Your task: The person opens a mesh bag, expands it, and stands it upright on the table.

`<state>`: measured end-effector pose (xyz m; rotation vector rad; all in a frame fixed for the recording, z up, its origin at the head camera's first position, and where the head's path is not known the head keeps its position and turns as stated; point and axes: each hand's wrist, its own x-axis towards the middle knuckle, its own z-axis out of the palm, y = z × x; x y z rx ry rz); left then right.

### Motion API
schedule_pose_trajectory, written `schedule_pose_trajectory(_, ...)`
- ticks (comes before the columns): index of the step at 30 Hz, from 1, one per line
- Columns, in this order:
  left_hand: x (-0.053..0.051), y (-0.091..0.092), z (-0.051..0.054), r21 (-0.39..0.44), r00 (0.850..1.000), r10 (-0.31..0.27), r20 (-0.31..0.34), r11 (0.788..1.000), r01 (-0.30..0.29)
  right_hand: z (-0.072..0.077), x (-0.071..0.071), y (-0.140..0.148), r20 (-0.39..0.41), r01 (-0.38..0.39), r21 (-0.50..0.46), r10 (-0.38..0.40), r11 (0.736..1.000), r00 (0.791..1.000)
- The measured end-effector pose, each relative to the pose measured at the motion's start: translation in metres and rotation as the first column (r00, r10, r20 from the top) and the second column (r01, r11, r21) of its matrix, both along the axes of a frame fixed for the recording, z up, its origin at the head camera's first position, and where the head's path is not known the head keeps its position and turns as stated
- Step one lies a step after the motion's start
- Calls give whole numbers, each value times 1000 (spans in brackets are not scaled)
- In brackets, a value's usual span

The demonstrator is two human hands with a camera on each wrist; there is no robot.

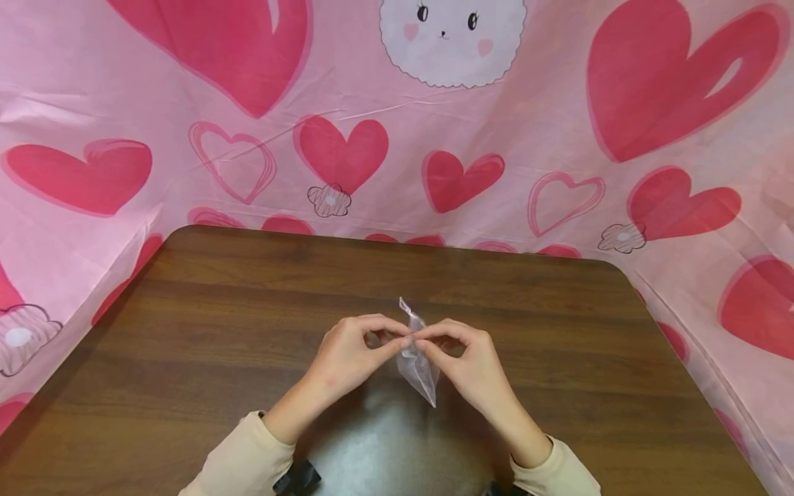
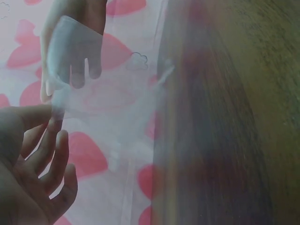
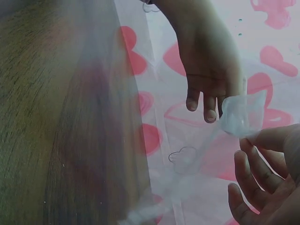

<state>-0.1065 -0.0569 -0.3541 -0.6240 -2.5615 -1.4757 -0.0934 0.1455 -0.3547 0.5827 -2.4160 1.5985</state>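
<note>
A small sheer white organza pouch [image 1: 417, 374] is held up between both hands over the table. Its lower part hangs to a pointed corner, and a thin twisted end [image 1: 405, 306] sticks up above the fingers. From the left, the thumb and forefinger of my left hand [image 1: 353, 353] pinch the pouch near its gathered middle. My right hand [image 1: 469, 356] pinches it from the other side, fingertips almost meeting the left ones. In the right wrist view the see-through fabric [image 3: 241, 115] spreads between the two hands. The pouch looks flat; I make out nothing inside.
The dark wood table [image 1: 248, 296] has rounded far corners. Behind it and along its sides hangs a pink cloth [image 1: 366, 89] printed with hearts. A bright glare [image 1: 397, 448] lies on the tabletop near the front, between the beige sleeves [image 1: 242, 458].
</note>
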Motion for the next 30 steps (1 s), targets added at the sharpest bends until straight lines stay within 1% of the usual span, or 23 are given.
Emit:
schedule_pose_trajectory(2, 0, 0, 0, -24, 1000, 21, -14, 999, -21, 0, 1, 0, 14, 6, 6, -6, 1000, 1000)
schedule_pose_trajectory(5, 0, 0, 1, -48, 998, 53, -46, 997, -55, 0, 2, 0, 59, 11, 8, -12, 1000, 998)
schedule_pose_trajectory(7, 0, 0, 1, -47, 996, 72, -59, 996, -74, -1, 3, -1, 93, 16, 18, -17, 1000, 996)
schedule_pose_trajectory(9, 0, 0, 1, -36, 994, 87, -61, 995, -89, -1, 3, -2, 112, 19, 51, -25, 998, 993)
schedule_pose_trajectory(11, 0, 0, 2, -20, 993, 100, -58, 995, -101, -1, 4, -3, 110, 22, 104, -33, 994, 993)
schedule_pose_trajectory(14, -1, -1, 2, 10, 992, 113, -47, 994, -113, 0, 5, -4, 86, 31, 177, -47, 984, 995)
schedule_pose_trajectory(16, -1, -1, 3, 25, 992, 117, -45, 993, -116, -1, 5, -5, 70, 41, 193, -55, 980, 996)
schedule_pose_trajectory(19, -1, -2, 3, 28, 992, 120, -45, 993, -119, -1, 5, -5, 54, 69, 187, -80, 980, 995)
schedule_pose_trajectory(23, -1, -2, 3, 4, 991, 122, -47, 993, -122, 1, 4, -4, 66, 123, 162, -135, 979, 989)
schedule_pose_trajectory(26, -1, -2, 3, -17, 992, 115, -46, 993, -116, 3, 2, -3, 68, 152, 149, -164, 977, 984)
schedule_pose_trajectory(30, -1, -1, 2, -39, 994, 98, -42, 994, -99, 3, -1, -1, 43, 182, 145, -189, 973, 981)
